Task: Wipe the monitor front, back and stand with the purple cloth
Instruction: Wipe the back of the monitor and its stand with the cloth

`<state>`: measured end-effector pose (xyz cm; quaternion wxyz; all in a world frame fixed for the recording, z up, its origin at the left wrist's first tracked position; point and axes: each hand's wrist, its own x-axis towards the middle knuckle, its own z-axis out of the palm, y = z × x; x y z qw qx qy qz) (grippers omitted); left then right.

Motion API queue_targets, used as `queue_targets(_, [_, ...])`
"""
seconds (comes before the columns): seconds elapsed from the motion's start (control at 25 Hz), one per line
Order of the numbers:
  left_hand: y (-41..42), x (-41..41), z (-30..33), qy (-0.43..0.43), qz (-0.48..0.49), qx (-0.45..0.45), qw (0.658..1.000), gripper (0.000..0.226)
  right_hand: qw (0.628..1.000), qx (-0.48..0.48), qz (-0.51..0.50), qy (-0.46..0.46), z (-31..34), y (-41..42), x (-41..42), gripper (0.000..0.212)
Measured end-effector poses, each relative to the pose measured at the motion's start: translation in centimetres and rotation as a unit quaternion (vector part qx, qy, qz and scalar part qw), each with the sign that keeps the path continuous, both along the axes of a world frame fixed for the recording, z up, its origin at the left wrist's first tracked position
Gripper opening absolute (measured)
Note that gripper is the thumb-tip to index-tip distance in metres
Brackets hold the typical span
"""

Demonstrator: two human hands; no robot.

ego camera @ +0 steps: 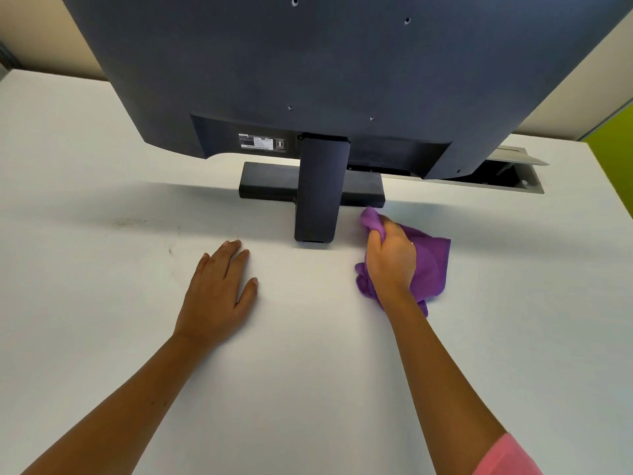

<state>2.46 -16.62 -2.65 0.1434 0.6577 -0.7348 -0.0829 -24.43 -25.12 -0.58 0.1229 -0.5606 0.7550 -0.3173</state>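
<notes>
**Now mind the stand before you wipe it**

Leftmost, your left hand (219, 289) lies flat on the white desk (102, 337), fingers straight and holding nothing, so it is bracing you and not the monitor (342, 63). Its matte, dark back panel faces you, dotted with small screw holes, with a printed label (262, 142) low on the left. The smooth, slab-like stand (320, 186) drops from the middle onto a flat rectangular foot.

Just right of the stand, your right hand (390, 260) grips the bunched purple cloth (430, 265), fingers curled round its folds; the soft, nappy fabric spills out beneath your palm onto the desk, its front corner close beside the foot.

A hard sideways push on the narrow stand could probably rock or swivel the screen, since nothing steadies it. Loose cloth ends may snag on the foot's corner. Farther right, an open cable hatch (507, 173) gapes behind the monitor; a trailing edge could likely catch there.
</notes>
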Motion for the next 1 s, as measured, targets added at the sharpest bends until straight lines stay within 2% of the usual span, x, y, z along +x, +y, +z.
queue_targets(0.04, [0.0,0.0,0.0,-0.001,0.000,0.000,1.000,0.057,0.998,-0.011,-0.026,-0.053,0.2,0.6,0.5,0.034])
queue_targets(0.12, [0.0,0.0,0.1,-0.001,-0.002,0.000,1.000,0.057,0.991,-0.064,-0.052,-0.103,0.8,2.1,2.1,0.036])
queue_targets(0.24, [-0.1,-0.2,0.1,-0.001,-0.004,0.000,1.000,0.057,0.982,-0.143,-0.054,-0.114,1.0,4.2,5.4,0.043])
queue_targets(0.32, [-0.1,0.0,0.1,-0.004,-0.005,-0.002,1.000,0.057,0.979,-0.172,-0.008,-0.113,0.8,5.2,7.6,0.045])
queue_targets(0.4, [-0.1,0.1,0.1,-0.005,-0.006,-0.001,1.000,0.057,0.976,-0.198,0.075,-0.052,0.2,5.9,9.2,0.043])
queue_targets(0.48, [-0.1,0.0,0.3,0.000,-0.007,-0.003,1.000,0.056,0.957,-0.214,0.185,0.069,-0.4,6.0,10.1,0.044])
queue_targets(0.6, [-0.1,0.6,0.4,0.014,0.006,-0.004,1.000,0.054,0.936,-0.150,0.261,0.185,-0.4,4.5,11.5,0.060])
queue_targets(0.68, [0.4,2.0,0.3,0.007,0.006,-0.001,1.000,0.053,0.935,-0.054,0.268,0.225,0.5,3.2,13.1,0.077])
queue_targets(0.76, [1.4,4.3,0.1,0.001,-0.013,-0.001,1.000,0.052,0.925,0.013,0.285,0.252,1.4,1.9,15.0,0.081])
queue_targets(0.88, [2.8,7.8,-0.2,-0.005,-0.032,-0.010,0.999,0.049,0.939,0.096,0.262,0.200,2.3,-0.5,18.3,0.074])
queue_targets(1.0, [3.8,9.6,-0.2,-0.002,-0.036,-0.004,0.999,0.051,0.968,0.067,0.198,0.142,3.6,-4.3,20.3,0.055])
